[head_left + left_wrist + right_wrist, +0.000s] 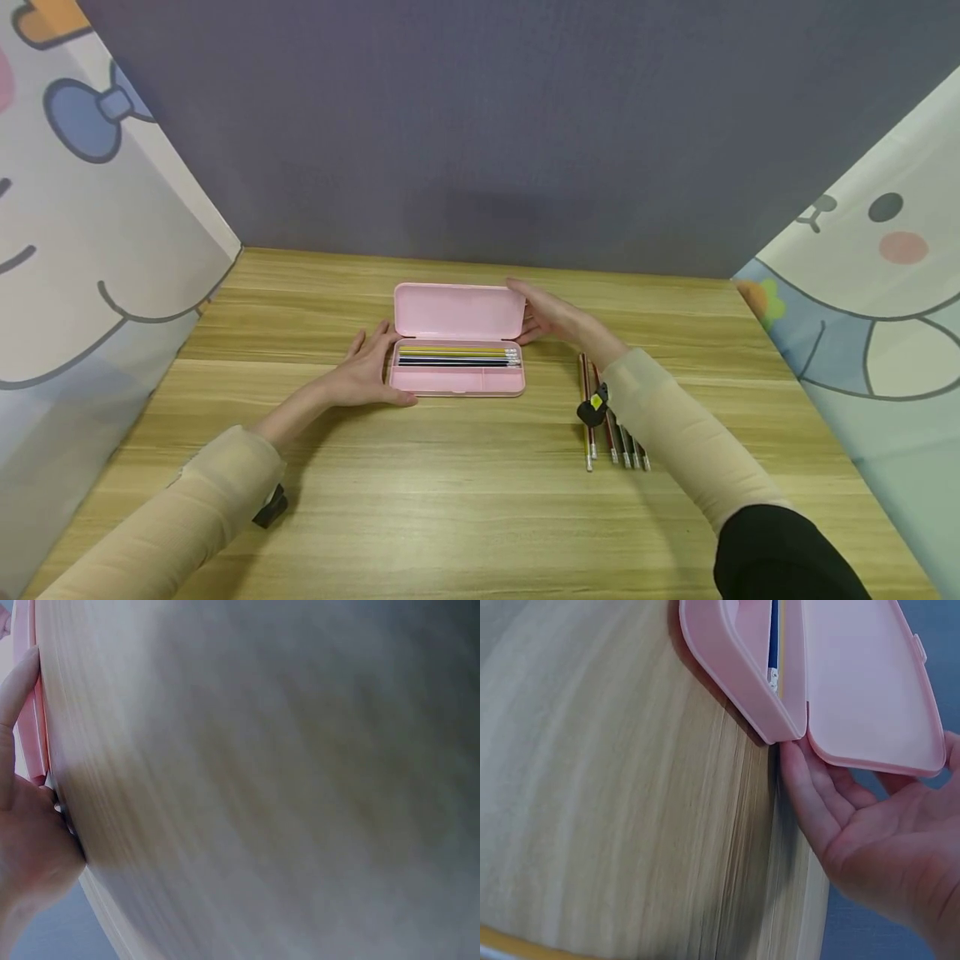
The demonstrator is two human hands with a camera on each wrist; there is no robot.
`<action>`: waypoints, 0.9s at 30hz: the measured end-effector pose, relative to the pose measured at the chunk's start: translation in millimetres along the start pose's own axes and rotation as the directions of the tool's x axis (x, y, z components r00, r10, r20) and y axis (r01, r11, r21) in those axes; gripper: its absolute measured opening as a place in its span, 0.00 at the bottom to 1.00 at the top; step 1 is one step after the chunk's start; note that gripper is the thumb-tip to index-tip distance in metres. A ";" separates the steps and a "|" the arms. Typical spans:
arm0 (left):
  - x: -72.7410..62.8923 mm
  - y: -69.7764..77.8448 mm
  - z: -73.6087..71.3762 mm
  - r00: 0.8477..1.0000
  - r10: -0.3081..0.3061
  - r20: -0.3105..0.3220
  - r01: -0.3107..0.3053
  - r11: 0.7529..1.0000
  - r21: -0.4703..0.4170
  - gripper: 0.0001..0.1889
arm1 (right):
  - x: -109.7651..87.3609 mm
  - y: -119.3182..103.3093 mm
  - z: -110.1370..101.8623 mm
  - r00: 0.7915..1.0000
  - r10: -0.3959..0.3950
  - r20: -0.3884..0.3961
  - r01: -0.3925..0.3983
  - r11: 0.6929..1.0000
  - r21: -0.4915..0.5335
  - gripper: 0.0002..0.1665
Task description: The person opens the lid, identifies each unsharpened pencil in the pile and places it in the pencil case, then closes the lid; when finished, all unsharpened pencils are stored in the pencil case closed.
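Note:
A pink pencil case (435, 382) lies on the table with its lid (459, 311) raised at the back. Several black and yellow pencils (453, 357) lie side by side in its rear compartment, eraser ends to the right. My left hand (366, 372) holds the left end of the case, its thumb along the front edge and fingers toward the back corner. At the other end, my right hand (553, 318) grips the lid's right side, thumb by the top corner. In the right wrist view its fingers (814, 787) reach beside the hinge and behind the lid (874, 682).
More pencils (587, 450) lie loosely on the wooden table (450, 500) right of the case, partly hidden under my right forearm. A grey panel (480, 133) rises along the table's back edge. Cartoon-printed sheets (150, 242) stand at both sides.

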State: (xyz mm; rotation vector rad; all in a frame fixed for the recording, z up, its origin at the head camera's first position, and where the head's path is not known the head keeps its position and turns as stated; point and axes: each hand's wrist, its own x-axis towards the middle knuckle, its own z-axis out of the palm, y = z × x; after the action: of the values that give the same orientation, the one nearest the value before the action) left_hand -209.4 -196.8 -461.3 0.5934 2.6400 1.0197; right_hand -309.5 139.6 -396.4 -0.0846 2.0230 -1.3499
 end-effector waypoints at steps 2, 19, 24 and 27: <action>0.1 -1.5 0.6 1.000 0.000 -0.004 0.000 1.000 -0.006 0.57 | -1.7 0.4 -1.2 1.000 -0.014 0.019 0.014 1.000 -0.004 0.42; -0.7 3.8 -2.6 1.000 0.012 0.002 -0.012 1.000 0.008 0.58 | -20.0 14.7 -8.6 0.970 -0.177 0.168 0.179 0.984 0.001 0.34; 0.9 3.8 -4.3 1.000 0.001 0.015 -0.002 1.000 0.023 0.58 | -23.5 18.1 -9.3 0.946 -0.217 0.241 0.236 0.970 -0.054 0.34; 1.1 3.6 -4.4 1.000 0.003 0.015 -0.004 0.999 0.034 0.57 | -24.9 21.0 -9.3 0.936 -0.234 0.264 0.266 0.960 -0.092 0.34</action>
State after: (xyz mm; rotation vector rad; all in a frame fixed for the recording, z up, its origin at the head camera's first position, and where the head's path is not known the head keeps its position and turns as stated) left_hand -211.0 -196.5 -455.6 0.6108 2.6493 0.9697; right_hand -289.5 166.8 -399.3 -0.5617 1.9248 -1.2862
